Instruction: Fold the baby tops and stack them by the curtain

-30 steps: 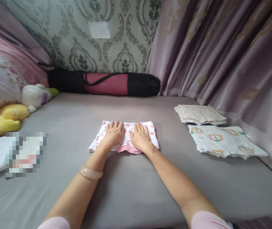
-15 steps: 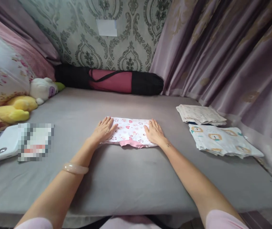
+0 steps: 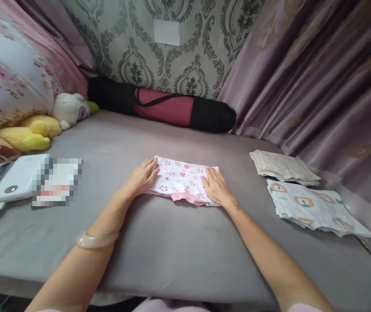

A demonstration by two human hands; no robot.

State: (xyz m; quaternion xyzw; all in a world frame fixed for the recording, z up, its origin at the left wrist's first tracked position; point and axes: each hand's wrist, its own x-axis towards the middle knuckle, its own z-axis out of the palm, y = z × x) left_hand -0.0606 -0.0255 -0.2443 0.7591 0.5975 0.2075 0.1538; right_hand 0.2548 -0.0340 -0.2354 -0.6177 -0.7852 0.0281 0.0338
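Note:
A white garment [image 3: 178,177] with a pink and red print lies folded into a flat rectangle on the grey sheet [image 3: 178,247]. A pink trim sticks out along its near edge. My left hand [image 3: 143,177] rests flat on the garment's left end, fingers stretched out. On the right end lies my right hand [image 3: 217,187], also flat with straight fingers. Neither hand grips the cloth. A pale bangle [image 3: 97,240] circles my left forearm.
Two stacks of folded cloth, a pale one [image 3: 284,167] and a lion-print one [image 3: 318,208], lie at the right by the curtain [image 3: 302,78]. A long black and red bag [image 3: 162,106] lies along the wall. Left are a white power bank [image 3: 21,177], cables and plush toys [image 3: 29,132].
The camera view has turned slightly, so the scene appears shifted right and tilted. Both hands stay flat on the garment's ends, and the garment keeps its folded shape.

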